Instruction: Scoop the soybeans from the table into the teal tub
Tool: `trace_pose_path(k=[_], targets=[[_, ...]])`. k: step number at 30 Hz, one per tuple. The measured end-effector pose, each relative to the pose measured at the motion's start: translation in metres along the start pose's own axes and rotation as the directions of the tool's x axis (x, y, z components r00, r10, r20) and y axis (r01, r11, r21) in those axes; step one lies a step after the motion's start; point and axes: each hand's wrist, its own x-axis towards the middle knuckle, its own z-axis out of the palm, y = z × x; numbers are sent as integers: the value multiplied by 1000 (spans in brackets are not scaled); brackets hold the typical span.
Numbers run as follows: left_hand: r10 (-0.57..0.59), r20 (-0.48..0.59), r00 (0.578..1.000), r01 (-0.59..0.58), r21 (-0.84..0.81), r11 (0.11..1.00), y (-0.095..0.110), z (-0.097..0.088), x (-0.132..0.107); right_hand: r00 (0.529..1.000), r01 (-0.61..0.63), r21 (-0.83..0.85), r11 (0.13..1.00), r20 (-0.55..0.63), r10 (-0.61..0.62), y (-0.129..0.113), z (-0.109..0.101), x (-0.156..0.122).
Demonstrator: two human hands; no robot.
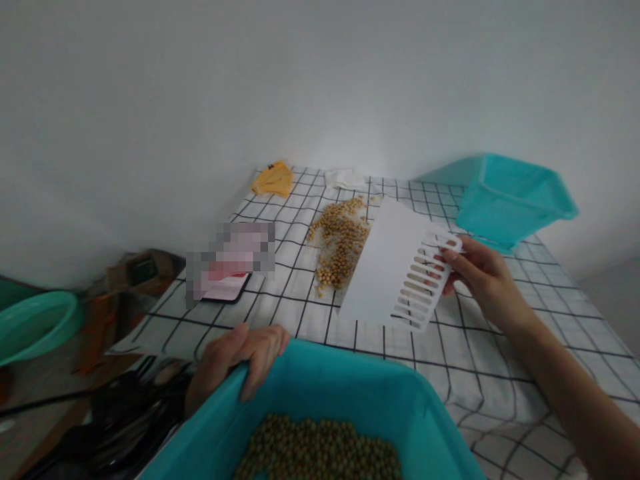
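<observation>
My left hand [245, 357] is closed over the left far corner of a teal plastic bin [345, 370], its fingers hooked inside the rim. Inside the bin lies a layer of round, greenish-brown beans [320, 447]. With my right hand [480, 273] I pinch the slotted edge of a flat white plastic board [385, 260], held tilted above the table. Left of the board, a pile of yellowish soybeans [343, 243] is spread on the checked cloth; the board covers part of the view behind it.
A second teal bin [515, 200] stands tilted at the back right of the checked tablecloth [285, 293]. A yellow cloth-like item [274, 179] and white tissue [345, 178] lie along the wall. At the left are a phone [227, 287], partly blurred, and a green basin [43, 327] lower down.
</observation>
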Motion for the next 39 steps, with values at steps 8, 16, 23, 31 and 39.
trace_pose_path(k=[8,16,23,31,39], targets=[[-15,42,999,15,5,1000,-1,-5,1,983,38,-75,996,-178,-50,5,-4,5],[9,48,999,-10,16,1000,-3,-9,1,971,72,-84,994,-220,-89,3,-2,3],[-38,-73,997,38,-3,999,0,0,0,959,107,-151,983,-245,-142,4,-4,3],[1,91,996,-3,23,1000,-2,-10,1,944,108,-129,986,-297,-143,3,-6,4],[-18,-131,991,13,-41,999,-4,6,-4,927,123,-43,991,-352,-130,3,-7,4]])
